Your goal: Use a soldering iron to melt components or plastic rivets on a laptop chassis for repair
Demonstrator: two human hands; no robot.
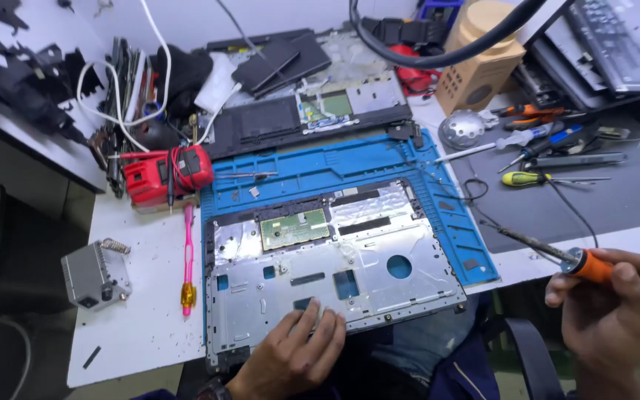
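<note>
The left hand (294,352) presses flat, fingers spread, steadying the laptop panel (335,270) at six o'clock; the right hand (612,304) clamps a soldering iron (557,255) (tip pointing ten o'clock), held clear.

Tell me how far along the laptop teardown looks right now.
Done: the laptop shell lies stripped on the blue mat, metal plate and a small green board exposed. In hand: the left hand presses its near edge; the right hand holds an orange-handled tool off to the side. Left: the green board sits in place.
</note>
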